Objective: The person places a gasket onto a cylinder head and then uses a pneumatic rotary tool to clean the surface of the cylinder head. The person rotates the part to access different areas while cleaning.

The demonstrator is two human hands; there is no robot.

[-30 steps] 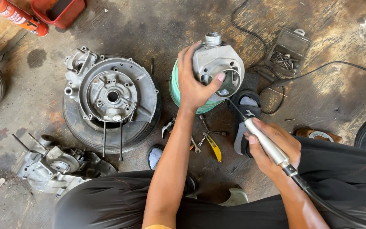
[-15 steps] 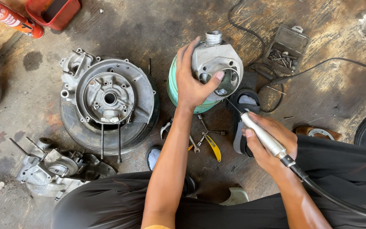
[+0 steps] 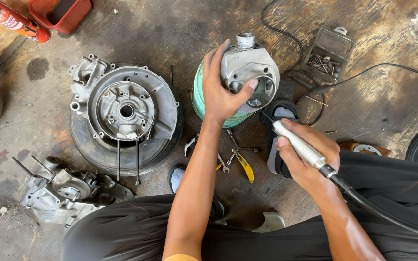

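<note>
The left hand (image 3: 221, 92) wraps around a grey metal casting (image 3: 248, 72) resting on a green roll (image 3: 200, 94) at centre; the right hand (image 3: 308, 157) grips a silver rotary tool (image 3: 297, 145) just beside it; far left lies an orange spray can (image 3: 13, 21) beside a red tray (image 3: 61, 12); far right, an open grey bit case (image 3: 327, 50).

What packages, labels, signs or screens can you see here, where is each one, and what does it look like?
Orange spray can: top left corner, lying on the floor, cylinder with a printed label and dark band.
Red container: top left, beside the can, open rectangular tub.
Small case: upper right on the floor, grey rectangular box, lid open, thin metal bits inside.
No signs or screens show.
</note>
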